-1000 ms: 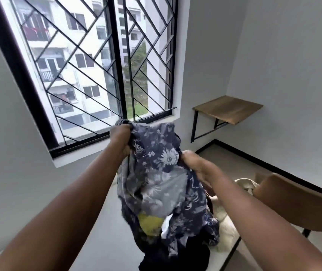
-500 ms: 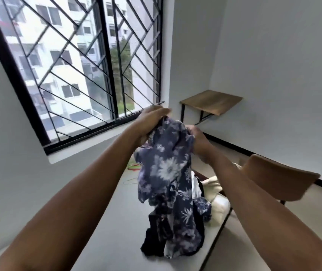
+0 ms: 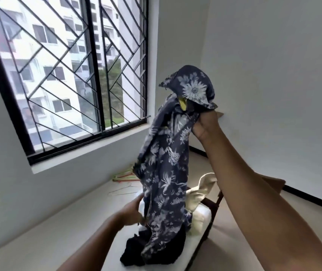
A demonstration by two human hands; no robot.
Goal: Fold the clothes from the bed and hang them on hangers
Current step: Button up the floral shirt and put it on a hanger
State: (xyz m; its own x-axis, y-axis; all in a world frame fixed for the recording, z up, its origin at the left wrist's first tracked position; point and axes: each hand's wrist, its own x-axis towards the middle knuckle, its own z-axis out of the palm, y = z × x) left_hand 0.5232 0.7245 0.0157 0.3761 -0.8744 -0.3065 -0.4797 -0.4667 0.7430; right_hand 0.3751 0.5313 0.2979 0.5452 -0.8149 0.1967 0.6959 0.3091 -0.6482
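Aloft, right hand (image 3: 205, 124) grips floral garment (image 3: 167, 173); left hand (image 3: 133, 211) at hem.

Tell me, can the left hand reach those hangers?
Probably yes. The left hand is low beside the floral garment, and the hangers lie just beyond it with bare bed between.

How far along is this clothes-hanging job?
Nothing looks hung: the hangers lie empty on the bed. In hand: the right hand holds the floral garment up, the left hand at its lower part. Left: folding it, plus the black clothes and cream garment.
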